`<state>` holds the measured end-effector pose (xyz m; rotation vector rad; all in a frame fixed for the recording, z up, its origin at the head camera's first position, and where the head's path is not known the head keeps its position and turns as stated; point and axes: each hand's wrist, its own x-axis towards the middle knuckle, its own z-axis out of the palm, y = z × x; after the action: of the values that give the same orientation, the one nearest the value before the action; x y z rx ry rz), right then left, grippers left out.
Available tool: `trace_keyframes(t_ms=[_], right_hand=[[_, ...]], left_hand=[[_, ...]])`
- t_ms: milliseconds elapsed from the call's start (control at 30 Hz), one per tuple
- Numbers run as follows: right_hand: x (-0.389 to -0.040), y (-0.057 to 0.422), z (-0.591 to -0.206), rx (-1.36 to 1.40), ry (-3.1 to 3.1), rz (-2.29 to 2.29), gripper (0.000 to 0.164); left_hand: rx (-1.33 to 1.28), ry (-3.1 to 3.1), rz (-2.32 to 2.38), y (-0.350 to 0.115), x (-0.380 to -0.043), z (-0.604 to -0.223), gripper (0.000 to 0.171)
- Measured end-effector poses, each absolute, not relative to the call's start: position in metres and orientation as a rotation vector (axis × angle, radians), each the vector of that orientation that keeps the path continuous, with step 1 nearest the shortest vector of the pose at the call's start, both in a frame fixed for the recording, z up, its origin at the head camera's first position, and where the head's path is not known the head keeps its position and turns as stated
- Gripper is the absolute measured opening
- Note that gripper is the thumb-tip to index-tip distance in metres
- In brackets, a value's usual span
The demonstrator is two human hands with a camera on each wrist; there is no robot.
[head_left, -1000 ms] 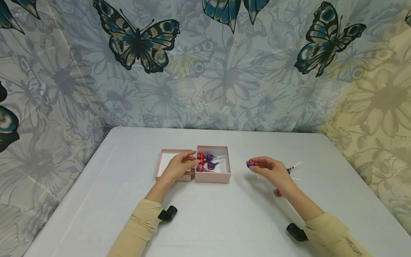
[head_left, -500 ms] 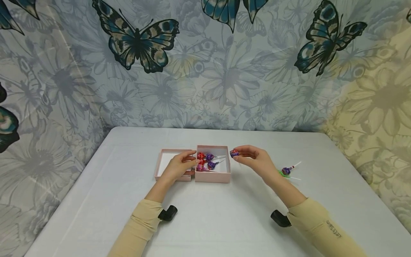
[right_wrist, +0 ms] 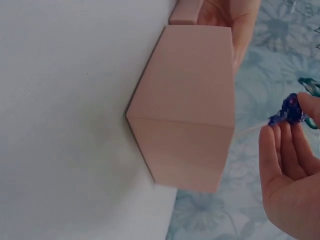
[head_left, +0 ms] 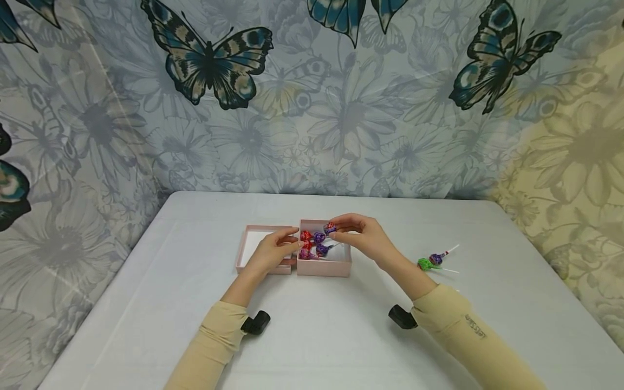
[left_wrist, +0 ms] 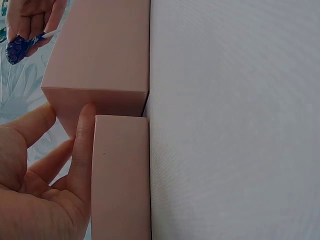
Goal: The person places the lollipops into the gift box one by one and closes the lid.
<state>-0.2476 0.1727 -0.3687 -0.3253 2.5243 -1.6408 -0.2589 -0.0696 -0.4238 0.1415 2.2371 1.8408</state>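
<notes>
My right hand (head_left: 363,235) pinches a purple-and-red wrapped lollipop (head_left: 330,228) by its candy head, over the back right part of an open pink box (head_left: 324,269). Its white stick shows in the right wrist view, pointing toward the box. Several red and purple lollipops (head_left: 322,249) lie inside the box. My left hand (head_left: 270,252) reaches across the pink lid (head_left: 253,241), fingertips touching the box's left wall. In the left wrist view, one finger (left_wrist: 85,130) presses flat against that wall, close by the lid's edge.
To the right on the white table (head_left: 312,336), a green lollipop (head_left: 425,264) and a purple lollipop (head_left: 435,259) lie together. Both sleeves carry a black wrist camera (head_left: 255,323). A butterfly-patterned cloth (head_left: 351,135) hangs behind the table.
My right hand has carried the lollipop leftward from the right side of the table to over the box. The green lollipop has come into sight. My left hand stays at the box.
</notes>
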Motion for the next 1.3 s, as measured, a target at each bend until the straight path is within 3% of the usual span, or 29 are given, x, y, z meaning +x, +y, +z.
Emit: trace_keyframes(t_ms=[433, 1300], right_hand=[[-0.270, 0.158, -0.374, -0.862, 2.651, -0.961, 0.021], [-0.283, 0.142, -0.386, -1.092, 2.661, -0.573, 0.017]], left_hand=[[0.156, 2.177, 1.894, -0.070, -0.258, -0.421, 0.051], [0.153, 2.200, 1.891, -0.069, -0.259, -0.423, 0.049]])
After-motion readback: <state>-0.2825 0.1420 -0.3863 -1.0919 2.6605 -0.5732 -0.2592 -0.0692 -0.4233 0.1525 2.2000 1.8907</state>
